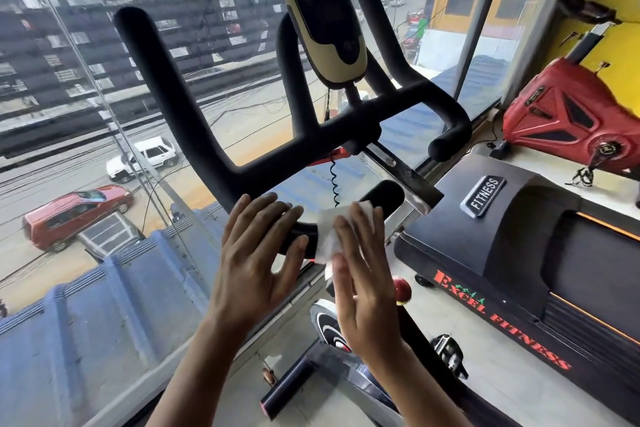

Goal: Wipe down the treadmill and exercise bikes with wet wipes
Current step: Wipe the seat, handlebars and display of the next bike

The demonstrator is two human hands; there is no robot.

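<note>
Two bare hands at the near grip of a black foam-padded exercise-bike handlebar [194,104].

- left hand [258,263]: palm down, fingers straight and slightly spread, laid over the curved bar just left of the wipe; thumb out to the right, close to the wipe's edge.
- right hand [367,291]: back up, fingers straight and close together, pressing a white crumpled wet wipe [327,236] against the bar; thumb mostly hidden, so any pinch on the wipe impossible to tell.
- wet wipe: draped over the near grip, between the left thumb and the grip's rounded end, lower edge hanging below the bar under the right hand.
- oval black-and-beige console [329,31]: upright above the handlebar's centre.
- black coiled cable [335,180]: hanging below the handlebar's centre, just beyond the hands.
- black treadmill [519,253]: on the floor right of the bike, silver "FITNESS" badge on the hood, red "EXCEL FITNESS" lettering along the near side.
- red-shrouded exercise bike [571,121]: beyond the treadmill, against a yellow wall.
- large glass window [86,114]: directly behind the handlebar, street and parked cars far below.
</note>
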